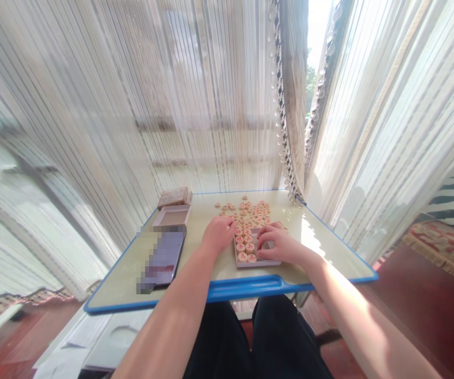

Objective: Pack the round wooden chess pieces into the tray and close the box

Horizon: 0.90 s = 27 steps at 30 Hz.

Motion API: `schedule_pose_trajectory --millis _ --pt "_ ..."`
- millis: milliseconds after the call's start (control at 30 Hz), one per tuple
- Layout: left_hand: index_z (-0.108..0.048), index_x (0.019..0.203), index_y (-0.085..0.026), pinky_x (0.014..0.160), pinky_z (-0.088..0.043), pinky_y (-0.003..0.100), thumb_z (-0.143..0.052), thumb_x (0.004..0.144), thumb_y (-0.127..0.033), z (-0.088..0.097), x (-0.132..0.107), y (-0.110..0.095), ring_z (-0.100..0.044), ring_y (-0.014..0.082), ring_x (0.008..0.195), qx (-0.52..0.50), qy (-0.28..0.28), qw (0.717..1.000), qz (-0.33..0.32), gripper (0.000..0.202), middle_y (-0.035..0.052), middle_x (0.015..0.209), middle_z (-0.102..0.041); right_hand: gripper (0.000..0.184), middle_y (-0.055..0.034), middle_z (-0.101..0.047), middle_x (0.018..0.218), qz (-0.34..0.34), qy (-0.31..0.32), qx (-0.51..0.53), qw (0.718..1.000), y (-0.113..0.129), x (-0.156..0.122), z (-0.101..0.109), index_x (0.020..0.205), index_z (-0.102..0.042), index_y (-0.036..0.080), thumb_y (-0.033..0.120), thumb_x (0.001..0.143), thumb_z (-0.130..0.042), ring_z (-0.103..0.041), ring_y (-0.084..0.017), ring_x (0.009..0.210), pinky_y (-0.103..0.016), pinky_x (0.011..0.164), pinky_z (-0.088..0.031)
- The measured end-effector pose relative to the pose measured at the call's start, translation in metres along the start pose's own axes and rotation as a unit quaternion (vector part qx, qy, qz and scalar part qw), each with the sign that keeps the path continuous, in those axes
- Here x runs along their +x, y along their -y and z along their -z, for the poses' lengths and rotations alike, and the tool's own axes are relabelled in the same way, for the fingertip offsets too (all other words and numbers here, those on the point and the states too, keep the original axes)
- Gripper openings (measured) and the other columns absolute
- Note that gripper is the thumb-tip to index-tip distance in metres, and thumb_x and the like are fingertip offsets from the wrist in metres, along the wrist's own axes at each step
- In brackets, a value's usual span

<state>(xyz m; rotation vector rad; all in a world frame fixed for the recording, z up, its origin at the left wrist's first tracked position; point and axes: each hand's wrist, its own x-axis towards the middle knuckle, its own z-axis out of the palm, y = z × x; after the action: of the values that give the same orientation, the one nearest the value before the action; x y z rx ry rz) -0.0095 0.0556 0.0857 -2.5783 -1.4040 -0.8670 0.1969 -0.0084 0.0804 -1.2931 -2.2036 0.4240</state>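
A shallow open box [259, 265] stands near the front of the table. Red-marked round Chinese chess pieces [249, 247] lie in two columns along its left side. Over the right part of the box is my right hand [276, 243], its fingers bent and the thumb low beside the columns. Whatever is between those fingers is hidden. At the box's upper left corner my left hand [219, 231] is closed, fingertips by the pieces; I cannot make out what it holds. Beyond both hands, many loose Chinese chess pieces [254, 211] are scattered on the tabletop.
The pale table [201, 268] has a raised blue edge. On its left lie a tablet-like device [167, 258], partly pixelated, an empty shallow tray [173, 217] and a closed patterned box [173, 197]. String curtains [211, 95] hang behind. Papers [77, 337] lie below at left.
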Motion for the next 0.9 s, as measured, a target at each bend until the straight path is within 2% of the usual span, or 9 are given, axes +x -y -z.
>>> schedule_pose_trajectory --millis 167,333,467,633,767,900 --pt "-0.062 0.067 -0.018 0.073 -0.041 0.027 -0.040 0.089 -0.028 0.001 -0.001 -0.002 -0.056 0.0171 0.077 -0.005 0.014 1.000 0.008 0.033 0.0051 0.074 -0.065 0.014 -0.0036 -0.060 0.096 -0.013 -0.021 0.004 1.000 -0.001 0.001 0.001 0.069 -0.069 0.023 0.036 0.072 -0.067 -0.044 -0.023 0.102 -0.040 0.095 -0.032" --pt "-0.061 0.064 -0.018 0.073 -0.041 0.027 -0.039 0.088 -0.027 0.002 -0.001 -0.004 -0.056 0.0169 0.074 -0.009 0.017 1.000 0.003 0.033 0.0050 0.071 -0.064 0.011 -0.0031 -0.060 0.097 0.006 -0.013 0.015 1.000 0.000 0.001 0.001 0.071 -0.070 0.024 0.034 0.072 -0.068 -0.045 -0.022 0.103 -0.039 0.096 -0.031" --pt "-0.061 0.065 -0.018 0.072 -0.041 0.028 -0.040 0.088 -0.027 0.002 -0.001 -0.003 -0.056 0.0176 0.075 -0.007 0.019 1.000 0.009 0.033 0.0054 0.071 -0.065 0.014 -0.0037 -0.061 0.096 0.001 -0.033 0.013 0.999 -0.001 0.000 0.003 0.069 -0.070 0.023 0.035 0.074 -0.065 -0.047 -0.022 0.101 -0.040 0.096 -0.032" --pt "-0.064 0.069 -0.017 0.075 -0.041 0.029 -0.041 0.088 -0.027 -0.002 -0.001 0.001 -0.057 0.0176 0.078 -0.019 0.015 1.000 0.013 0.032 0.0059 0.074 -0.066 0.020 -0.0042 -0.064 0.094 -0.020 -0.070 0.032 0.997 -0.005 0.000 0.003 0.065 -0.070 0.022 0.032 0.078 -0.060 -0.049 -0.020 0.100 -0.039 0.095 -0.033" --pt "-0.066 0.074 -0.017 0.078 -0.042 0.030 -0.041 0.088 -0.027 -0.006 -0.001 0.002 -0.058 0.0185 0.081 -0.021 0.004 1.000 0.011 0.031 0.0068 0.078 -0.067 0.020 -0.0041 -0.065 0.090 -0.005 -0.083 0.032 0.996 -0.006 0.002 0.002 0.063 -0.069 0.021 0.030 0.078 -0.060 -0.052 -0.020 0.096 -0.038 0.093 -0.035" --pt "-0.067 0.081 -0.018 0.082 -0.042 0.029 -0.041 0.088 -0.026 -0.010 0.002 0.003 -0.059 0.0182 0.086 -0.047 -0.010 0.999 0.008 0.028 0.0065 0.084 -0.068 0.018 -0.0049 -0.065 0.087 -0.007 -0.114 0.064 0.991 -0.007 0.001 0.001 0.067 -0.069 0.020 0.031 0.078 -0.060 -0.053 -0.019 0.096 -0.035 0.089 -0.039"
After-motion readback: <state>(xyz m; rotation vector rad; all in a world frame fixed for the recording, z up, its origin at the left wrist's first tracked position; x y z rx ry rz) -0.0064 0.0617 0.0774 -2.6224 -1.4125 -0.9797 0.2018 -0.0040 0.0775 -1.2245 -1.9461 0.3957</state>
